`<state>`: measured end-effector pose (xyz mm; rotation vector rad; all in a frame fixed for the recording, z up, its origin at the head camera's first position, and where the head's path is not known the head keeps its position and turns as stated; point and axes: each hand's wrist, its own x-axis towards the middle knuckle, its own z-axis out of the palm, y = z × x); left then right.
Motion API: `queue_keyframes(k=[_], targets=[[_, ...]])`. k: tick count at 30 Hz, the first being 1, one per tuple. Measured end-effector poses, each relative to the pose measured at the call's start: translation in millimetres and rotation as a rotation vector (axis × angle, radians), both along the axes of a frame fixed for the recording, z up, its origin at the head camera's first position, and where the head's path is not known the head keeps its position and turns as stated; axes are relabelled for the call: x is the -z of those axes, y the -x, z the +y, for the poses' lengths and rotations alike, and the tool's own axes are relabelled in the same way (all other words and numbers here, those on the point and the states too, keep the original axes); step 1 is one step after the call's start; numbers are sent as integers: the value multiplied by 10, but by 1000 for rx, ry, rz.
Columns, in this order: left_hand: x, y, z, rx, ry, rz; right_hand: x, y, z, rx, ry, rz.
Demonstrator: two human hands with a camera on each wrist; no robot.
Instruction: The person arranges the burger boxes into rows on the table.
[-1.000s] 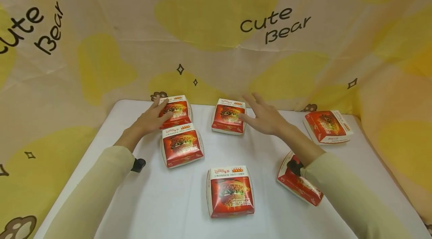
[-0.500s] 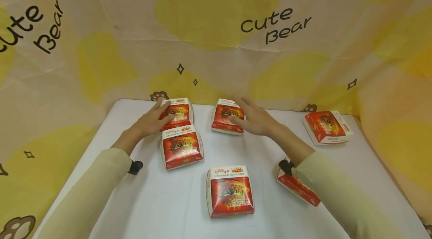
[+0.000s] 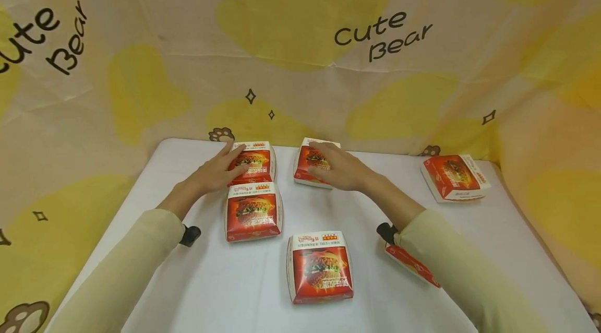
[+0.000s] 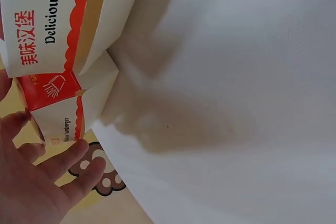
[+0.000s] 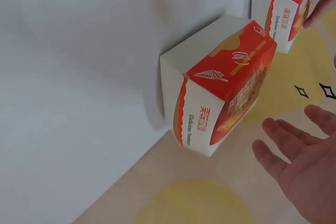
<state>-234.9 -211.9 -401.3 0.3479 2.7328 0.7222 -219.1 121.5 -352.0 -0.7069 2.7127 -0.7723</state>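
Note:
At the table's back left, my left hand (image 3: 211, 174) lies along the left side of a red-and-white hamburger box (image 3: 255, 161), thumb and fingers extended against it. A second hamburger box (image 3: 253, 213) stands directly in front, edge to edge with the first. The left wrist view shows my left fingers (image 4: 79, 153) loosely spread at the far box's end. My right hand (image 3: 345, 166) hovers over the right part of the back middle hamburger box (image 3: 305, 166), covering much of its lid. In the right wrist view its fingers (image 5: 270, 158) are spread, apart from that box.
Another hamburger box (image 3: 321, 270) sits at the front middle. One stands tilted in angle at the back right, a hamburger box (image 3: 455, 176); a further box (image 3: 413, 265) is partly hidden under my right sleeve. A printed cloth (image 3: 300, 35) rises behind the white table (image 3: 202, 281).
My left hand has moved right, and the back left box has shifted right and toward me, with the box in front shifting and straightening. My right hand has moved left over the middle box.

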Motion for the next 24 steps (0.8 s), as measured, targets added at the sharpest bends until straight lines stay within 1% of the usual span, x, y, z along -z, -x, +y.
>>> queue_keyframes(k=[9,15,24], targets=[[-3,-53,83,9,2,0,49,-1,-177,-56,-1,-29],[-26,-96,120,29,-1,-7,63,-16,-273,-90,-12,-18],[-42,-142,156,39,-12,-27,63,-87,-422,-138,-28,-82]])
